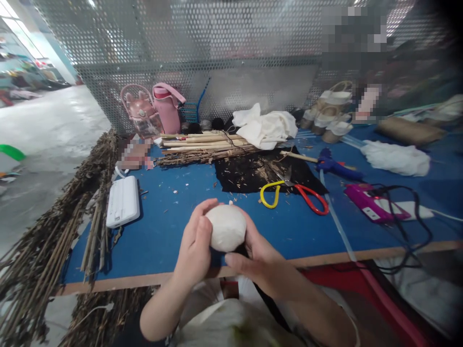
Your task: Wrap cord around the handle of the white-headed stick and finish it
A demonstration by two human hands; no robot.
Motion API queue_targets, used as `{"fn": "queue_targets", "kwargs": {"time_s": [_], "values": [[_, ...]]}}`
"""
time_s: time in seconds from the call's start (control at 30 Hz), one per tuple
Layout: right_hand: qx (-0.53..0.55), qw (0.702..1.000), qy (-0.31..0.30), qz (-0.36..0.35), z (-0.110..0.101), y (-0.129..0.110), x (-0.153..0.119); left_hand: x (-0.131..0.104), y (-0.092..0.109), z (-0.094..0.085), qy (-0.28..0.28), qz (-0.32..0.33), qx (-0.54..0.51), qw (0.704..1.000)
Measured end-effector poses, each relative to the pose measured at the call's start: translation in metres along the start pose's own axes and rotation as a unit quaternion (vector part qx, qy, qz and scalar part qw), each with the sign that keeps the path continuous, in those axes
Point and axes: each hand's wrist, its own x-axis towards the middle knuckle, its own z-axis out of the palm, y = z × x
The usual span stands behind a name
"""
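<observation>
Between my two hands, over the front edge of the blue table point(155, 212), is a rounded white bundle point(227, 228) with a smooth, cloth-like surface. My left hand point(197, 236) wraps its left side, thumb pressed against it. Around the right side curve the fingers of my right hand point(258, 248), its thumb low near the bottom. What lies inside the bundle is hidden. Beyond it, scissors point(288, 183) with one yellow and one red handle rest partly on a black cloth point(238, 176) strewn with plant bits. A blue glue gun point(334, 166) lies to their right.
Dried stems point(47, 231) cover the left edge. A white power bank point(123, 201) sits nearby. Behind are a pink bottle point(167, 111), cut sticks point(202, 142) and white cloth point(265, 125). At right lie a purple power strip point(376, 205) and black cables point(405, 241). A perforated metal screen point(181, 38) stands behind.
</observation>
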Motion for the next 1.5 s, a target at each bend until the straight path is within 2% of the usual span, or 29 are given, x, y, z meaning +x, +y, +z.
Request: {"fn": "queue_targets", "kwargs": {"time_s": [0.1,0.17,0.3,0.37,0.5,0.57,0.67,0.77,0.87,1.1,1.2,1.3,1.4,1.5], "values": [[0.064,0.997,-0.035,0.030,-0.004,0.006,0.001,0.000,-0.003,-0.009,-0.087,0.021,0.008,0.996],[0.099,0.992,-0.066,0.036,-0.004,0.007,-0.001,-0.005,-0.005,-0.012,-0.109,0.070,0.038,0.991],[0.100,0.989,-0.103,0.037,-0.001,0.002,-0.008,-0.014,-0.010,-0.010,-0.051,0.188,0.104,0.975],[0.071,0.992,-0.099,0.025,0.000,-0.001,-0.012,-0.017,-0.012,-0.008,-0.028,0.208,0.114,0.971],[0.035,0.999,-0.036,-0.006,-0.003,-0.006,-0.019,-0.020,-0.013,-0.003,-0.028,0.193,0.144,0.970],[0.010,0.999,-0.023,-0.019,-0.004,-0.007,-0.023,-0.022,-0.012,-0.002,-0.035,0.198,0.161,0.966],[-0.041,0.998,-0.013,-0.049,-0.002,-0.006,-0.027,-0.025,-0.009,-0.001,-0.065,0.216,0.177,0.958],[-0.100,0.989,0.057,-0.092,0.005,-0.003,-0.030,-0.028,-0.008,-0.001,-0.103,0.215,0.183,0.954],[-0.137,0.975,0.123,-0.121,0.013,0.001,-0.028,-0.030,-0.008,-0.001,-0.112,0.188,0.172,0.960],[-0.232,0.949,0.190,-0.101,0.009,0.003,-0.015,-0.029,-0.002,0.005,-0.067,0.090,0.188,0.976],[-0.213,0.963,0.121,-0.109,0.001,-0.002,-0.017,-0.028,-0.005,0.004,-0.069,0.057,0.114,0.989],[-0.091,0.993,0.036,-0.061,-0.006,-0.005,-0.019,-0.027,-0.011,0.002,-0.059,0.088,0.079,0.991],[0.005,0.999,0.010,-0.034,-0.010,-0.002,-0.019,-0.027,-0.016,0.002,-0.080,0.079,0.089,0.990],[0.015,0.999,0.002,-0.046,-0.009,0.003,-0.022,-0.030,-0.015,0.004,-0.089,0.069,0.090,0.990]]}}
